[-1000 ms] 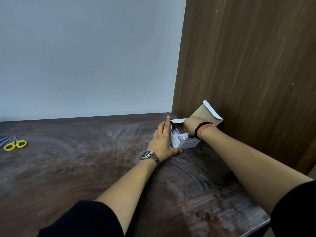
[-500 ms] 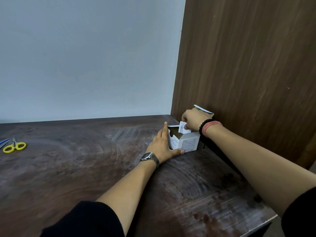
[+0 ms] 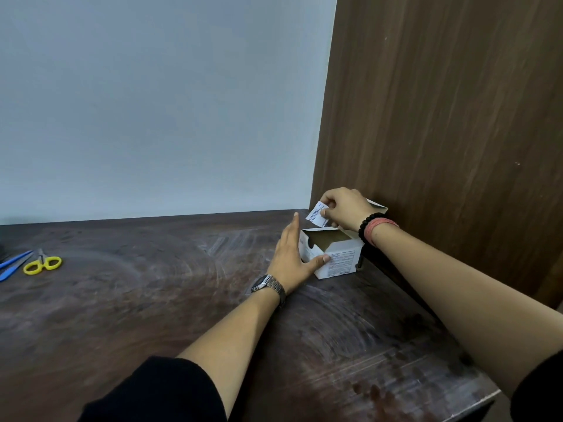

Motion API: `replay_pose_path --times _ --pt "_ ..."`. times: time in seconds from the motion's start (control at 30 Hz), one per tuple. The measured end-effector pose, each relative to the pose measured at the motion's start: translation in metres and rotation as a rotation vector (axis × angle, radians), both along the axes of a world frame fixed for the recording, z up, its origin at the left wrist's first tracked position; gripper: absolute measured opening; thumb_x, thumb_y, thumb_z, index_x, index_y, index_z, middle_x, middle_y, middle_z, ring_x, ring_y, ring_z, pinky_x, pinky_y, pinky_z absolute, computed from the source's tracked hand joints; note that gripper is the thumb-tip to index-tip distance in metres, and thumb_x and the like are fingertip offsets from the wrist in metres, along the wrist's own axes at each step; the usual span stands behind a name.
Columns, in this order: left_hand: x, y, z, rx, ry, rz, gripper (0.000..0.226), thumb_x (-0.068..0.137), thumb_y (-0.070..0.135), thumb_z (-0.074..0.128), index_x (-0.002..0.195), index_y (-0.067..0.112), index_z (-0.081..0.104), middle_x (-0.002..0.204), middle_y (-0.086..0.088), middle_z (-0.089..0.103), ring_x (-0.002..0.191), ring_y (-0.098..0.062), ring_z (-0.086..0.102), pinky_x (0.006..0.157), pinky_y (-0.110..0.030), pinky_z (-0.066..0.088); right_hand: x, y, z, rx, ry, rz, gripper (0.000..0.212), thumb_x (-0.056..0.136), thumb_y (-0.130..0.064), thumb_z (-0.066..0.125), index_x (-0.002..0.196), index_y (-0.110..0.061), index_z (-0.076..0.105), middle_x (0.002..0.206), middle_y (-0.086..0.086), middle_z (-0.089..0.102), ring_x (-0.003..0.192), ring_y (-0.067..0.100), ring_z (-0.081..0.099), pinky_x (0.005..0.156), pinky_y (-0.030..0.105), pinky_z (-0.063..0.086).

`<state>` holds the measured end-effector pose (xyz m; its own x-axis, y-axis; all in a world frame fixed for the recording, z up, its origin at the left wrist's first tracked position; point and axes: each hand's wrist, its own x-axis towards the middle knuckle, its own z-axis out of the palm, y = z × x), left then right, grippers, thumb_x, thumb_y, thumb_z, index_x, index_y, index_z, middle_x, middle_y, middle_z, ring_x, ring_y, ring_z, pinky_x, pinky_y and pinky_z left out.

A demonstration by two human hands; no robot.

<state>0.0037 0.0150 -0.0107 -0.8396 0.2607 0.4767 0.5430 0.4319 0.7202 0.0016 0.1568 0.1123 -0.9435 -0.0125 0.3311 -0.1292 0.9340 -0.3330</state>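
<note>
A small white cardboard box [image 3: 342,263] stands open-topped on the dark wooden table [image 3: 152,300], near the far right corner. My left hand [image 3: 291,254] lies against the box's left side with fingers straight and the thumb on its front face. Just above the box opening, my right hand [image 3: 342,208] pinches a small white printed paper [image 3: 316,216]. The box's lid flap [image 3: 376,205] sticks up behind my right hand, mostly hidden.
Yellow-handled scissors [image 3: 42,264] and a blue tool [image 3: 13,266] lie at the table's far left. A brown wooden panel [image 3: 441,132] rises right behind the box. A pale wall [image 3: 158,111] closes the back. The table's front right edge [image 3: 487,397] is near my right arm.
My right hand came up out of the box with the printed paper. The box went from tilted to upright. My left hand stayed against its left side.
</note>
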Motion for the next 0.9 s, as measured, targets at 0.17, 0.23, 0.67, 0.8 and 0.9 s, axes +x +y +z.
replay_pose_path --times 0.17,0.23,0.67,0.8,0.9 --pt "0.0 -0.027 -0.001 0.225 -0.058 0.158 0.089 0.082 0.04 0.07 0.151 0.018 0.017 0.143 -0.005 0.037 0.126 -0.021 0.045 0.105 -0.039 0.041 0.0 -0.018 -0.002 -0.094 0.025 0.054 0.011 0.081 -0.015 0.071 0.091 -0.017 0.073 0.079 0.0 0.063 0.071 0.016 0.057 0.068 0.026 0.045" --pt "0.0 -0.043 0.0 0.272 -0.064 0.192 0.079 0.084 0.031 0.07 0.148 0.017 0.026 0.135 -0.003 0.045 0.116 -0.018 0.052 0.098 -0.033 0.045 0.0 -0.031 -0.003 -0.166 0.011 0.096 0.009 0.082 -0.012 0.071 0.091 -0.014 0.072 0.079 0.003 0.068 0.064 0.014 0.06 0.062 0.021 0.049" --pt "0.024 -0.182 0.019 0.511 -0.037 0.344 0.028 0.083 0.01 0.068 0.102 0.027 0.058 0.08 0.008 0.066 0.077 -0.015 0.066 0.076 -0.047 0.059 -0.004 -0.177 -0.04 -0.659 -0.174 0.352 0.018 0.085 -0.003 0.067 0.086 -0.018 0.056 0.086 0.009 0.07 0.059 0.017 0.067 0.046 0.02 0.049" --pt "0.032 -0.224 0.014 0.487 -0.006 0.391 0.029 0.085 0.005 0.065 0.098 0.03 0.059 0.081 0.004 0.066 0.075 -0.016 0.066 0.075 -0.045 0.059 -0.006 -0.218 -0.054 -0.758 -0.271 0.433 0.017 0.087 -0.001 0.065 0.089 -0.015 0.054 0.089 0.011 0.069 0.06 0.018 0.067 0.046 0.02 0.05" --pt "0.032 -0.249 0.008 0.466 0.008 0.448 0.03 0.083 0.007 0.067 0.094 0.034 0.059 0.08 0.003 0.068 0.076 -0.018 0.068 0.076 -0.046 0.059 -0.01 -0.24 -0.064 -0.786 -0.307 0.478 0.018 0.087 -0.002 0.064 0.087 -0.016 0.053 0.087 0.009 0.07 0.059 0.016 0.068 0.046 0.019 0.049"
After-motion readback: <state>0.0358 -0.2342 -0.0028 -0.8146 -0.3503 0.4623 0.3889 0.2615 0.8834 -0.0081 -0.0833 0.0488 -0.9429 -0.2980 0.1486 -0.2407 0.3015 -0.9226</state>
